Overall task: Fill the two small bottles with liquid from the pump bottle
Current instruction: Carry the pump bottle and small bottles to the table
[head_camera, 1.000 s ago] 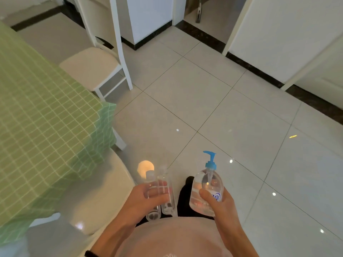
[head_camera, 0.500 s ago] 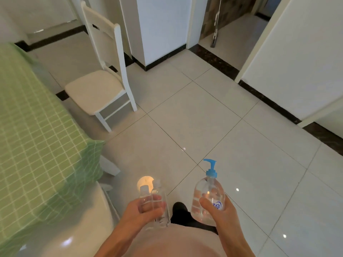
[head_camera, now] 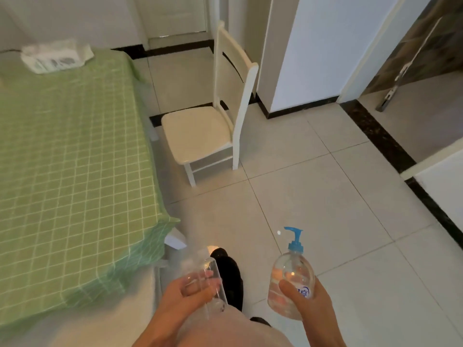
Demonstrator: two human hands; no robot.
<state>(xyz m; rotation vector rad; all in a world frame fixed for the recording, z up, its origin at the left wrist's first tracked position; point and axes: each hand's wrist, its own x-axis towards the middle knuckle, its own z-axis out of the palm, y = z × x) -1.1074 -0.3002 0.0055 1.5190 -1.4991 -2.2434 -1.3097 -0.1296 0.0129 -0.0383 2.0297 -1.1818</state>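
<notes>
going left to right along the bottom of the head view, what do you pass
green checked tablecloth → left hand gripping the small bottles → black shoe → pump bottle, held by the right hand

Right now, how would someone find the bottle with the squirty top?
Start at the table with the green checked cloth on the left, then go right and down to the tiled floor at the bottom. There the right hand grips the pump bottle, rounded and clear. Only it has a blue pump on top; the small bottles in the left hand are slim and plain.
</notes>
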